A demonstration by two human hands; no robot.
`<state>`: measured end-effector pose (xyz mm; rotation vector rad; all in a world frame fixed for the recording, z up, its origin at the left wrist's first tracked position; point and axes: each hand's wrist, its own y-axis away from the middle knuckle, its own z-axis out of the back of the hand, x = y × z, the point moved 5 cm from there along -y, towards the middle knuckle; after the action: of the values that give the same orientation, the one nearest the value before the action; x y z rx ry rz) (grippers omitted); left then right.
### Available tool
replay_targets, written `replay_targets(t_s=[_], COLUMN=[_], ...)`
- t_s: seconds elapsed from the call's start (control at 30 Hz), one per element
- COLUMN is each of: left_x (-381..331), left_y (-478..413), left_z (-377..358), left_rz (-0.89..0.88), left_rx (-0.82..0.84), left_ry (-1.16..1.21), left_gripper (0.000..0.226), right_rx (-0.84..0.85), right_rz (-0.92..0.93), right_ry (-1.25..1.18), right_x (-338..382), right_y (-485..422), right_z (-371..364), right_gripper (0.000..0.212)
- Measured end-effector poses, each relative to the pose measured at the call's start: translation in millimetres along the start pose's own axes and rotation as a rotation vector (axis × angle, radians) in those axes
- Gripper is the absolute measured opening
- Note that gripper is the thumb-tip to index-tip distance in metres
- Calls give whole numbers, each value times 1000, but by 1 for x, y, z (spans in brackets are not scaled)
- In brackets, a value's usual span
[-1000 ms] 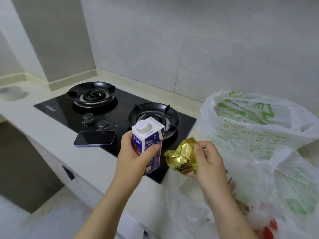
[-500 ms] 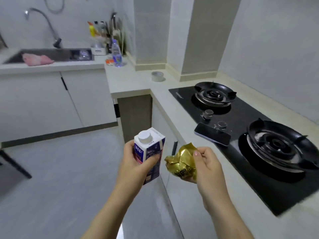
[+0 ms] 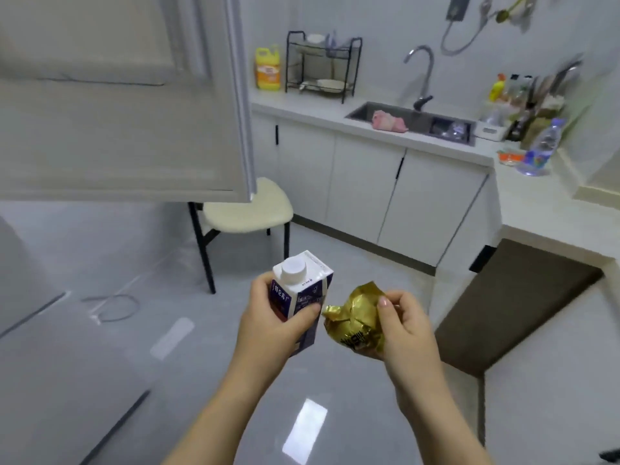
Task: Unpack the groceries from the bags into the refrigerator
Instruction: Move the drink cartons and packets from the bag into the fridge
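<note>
Now turned away from hob and bags; left grip [image 3: 268, 325] clamped round white-and-navy cardboard carton with white screw cap [image 3: 303, 290]; right grip [image 3: 407, 330] pinching crumpled gold foil packet [image 3: 355, 318] just beside it. Up-left of both, pale open door [image 3: 117, 129], likely refrigerator's: loading next.

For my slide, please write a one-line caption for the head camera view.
Left hand holds a carton, right hand a gold packet, above the grey kitchen floor.
</note>
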<state>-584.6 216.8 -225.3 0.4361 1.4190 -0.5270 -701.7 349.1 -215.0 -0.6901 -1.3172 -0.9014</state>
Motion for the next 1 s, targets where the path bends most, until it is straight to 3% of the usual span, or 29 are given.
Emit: replay_targets(t_s=[0.4, 0.7, 1.0], left_x=[20, -3, -17], left_y=[7, -32, -29], left_z=[208, 299, 343], left_rz=[57, -17, -85], left_rx=[-685, -930, -1088], left_ry=[-9, -36, -54], left_gripper=[48, 50, 49], right_rx=[607, 805, 946], right_rz=[93, 234, 422], right_ry=[-40, -41, -71], right_x=[36, 93, 128], right_y=[-4, -19, 1], right_z=[-239, -359, -404], right_gripper=[20, 23, 19])
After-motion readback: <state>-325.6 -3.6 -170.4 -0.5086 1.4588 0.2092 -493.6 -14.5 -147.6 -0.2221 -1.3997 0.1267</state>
